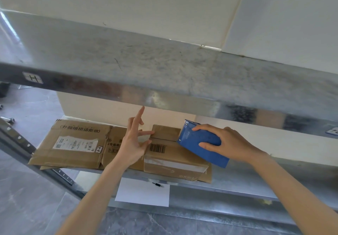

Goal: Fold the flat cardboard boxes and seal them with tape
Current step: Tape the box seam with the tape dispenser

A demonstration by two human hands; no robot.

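Far corner of the folded box behind the tape dispenser (print on the flat cardboard too small)

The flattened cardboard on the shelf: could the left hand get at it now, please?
Probably yes: the left hand is open, holds nothing, and the flattened cardboard lies uncovered beside it.

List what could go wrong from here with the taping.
1. The left hand lays straight fingers on the folded box by its top seam, facing the blue tape dispenser that the right hand grips. The dispenser's front end might catch them.
2. The box sits on loose flat cardboard near the front of the shelf. A hard push could slide it off.
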